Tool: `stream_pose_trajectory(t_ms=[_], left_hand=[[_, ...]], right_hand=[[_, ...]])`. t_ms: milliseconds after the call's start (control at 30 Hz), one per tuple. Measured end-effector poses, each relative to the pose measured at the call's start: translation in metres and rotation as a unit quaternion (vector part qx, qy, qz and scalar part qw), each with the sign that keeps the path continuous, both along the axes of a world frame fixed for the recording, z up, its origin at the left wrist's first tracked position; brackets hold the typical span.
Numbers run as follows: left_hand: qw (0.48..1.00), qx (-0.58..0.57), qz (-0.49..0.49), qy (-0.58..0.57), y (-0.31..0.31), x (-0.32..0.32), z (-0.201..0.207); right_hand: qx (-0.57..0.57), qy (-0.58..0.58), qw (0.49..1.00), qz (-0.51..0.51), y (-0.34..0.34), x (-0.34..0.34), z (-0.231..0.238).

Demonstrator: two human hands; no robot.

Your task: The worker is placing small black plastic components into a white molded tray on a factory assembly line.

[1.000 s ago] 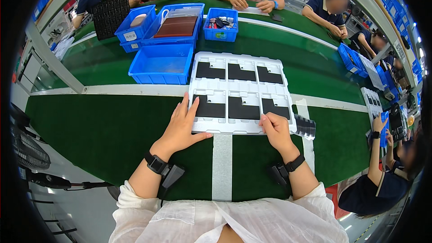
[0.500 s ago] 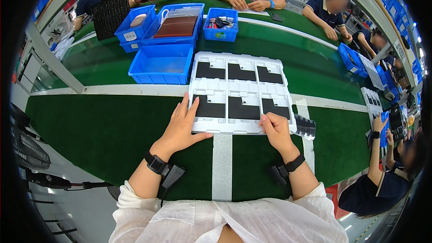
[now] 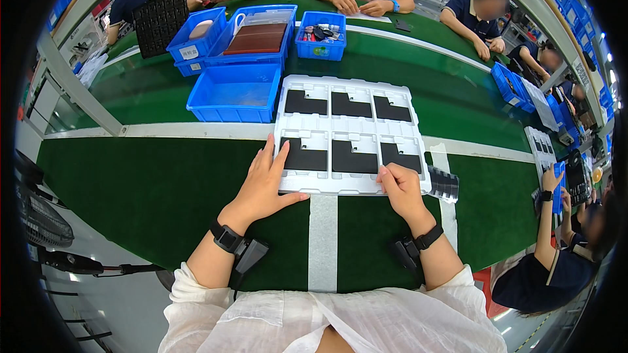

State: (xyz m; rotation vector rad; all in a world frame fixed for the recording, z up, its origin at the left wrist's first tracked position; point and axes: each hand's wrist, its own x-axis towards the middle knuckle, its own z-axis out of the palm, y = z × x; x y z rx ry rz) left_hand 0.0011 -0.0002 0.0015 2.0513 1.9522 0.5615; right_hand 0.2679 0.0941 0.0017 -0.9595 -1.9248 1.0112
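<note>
A white plastic tray lies in front of me on the green work surface. Its two rows of compartments hold several flat black L-shaped pieces, among them a near middle one. My left hand lies along the tray's left edge, fingers spread and thumb stretched past the near left corner. At the near right part of the tray rests my right hand, its fingers curled in and the thumb by the near right black piece. Anything inside those curled fingers is hidden.
Beyond the tray's left side stand a shallow blue bin, a blue bin with a brown flat item, and a small blue bin of assorted items. Dark strips in clear plastic lie beside the tray. Co-workers sit across and at right.
My hands and the tray stay where they were. Across the table, the hands of the person in yellow and of a person in navy at the right have shifted slightly.
</note>
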Motion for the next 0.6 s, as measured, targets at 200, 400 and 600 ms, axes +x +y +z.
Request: stream_pose_trajectory(t_ms=[200, 400, 600], left_hand=[[1.0, 0.001, -0.001, 0.004, -0.0003, -0.0005, -0.0006], [1.0, -0.005, 0.002, 0.006, 0.0001, -0.0002, 0.0003], [1.0, -0.014, 0.006, 0.008, 0.0002, 0.0003, 0.0019]], right_hand=[[-0.009, 0.002, 1.0, 0.001, -0.0004, 0.0, 0.0012], [-0.01, 0.001, 1.0, 0.002, -0.0006, -0.0002, 0.0019], [-0.006, 0.005, 1.0, 0.002, -0.0005, -0.0007, 0.0007]])
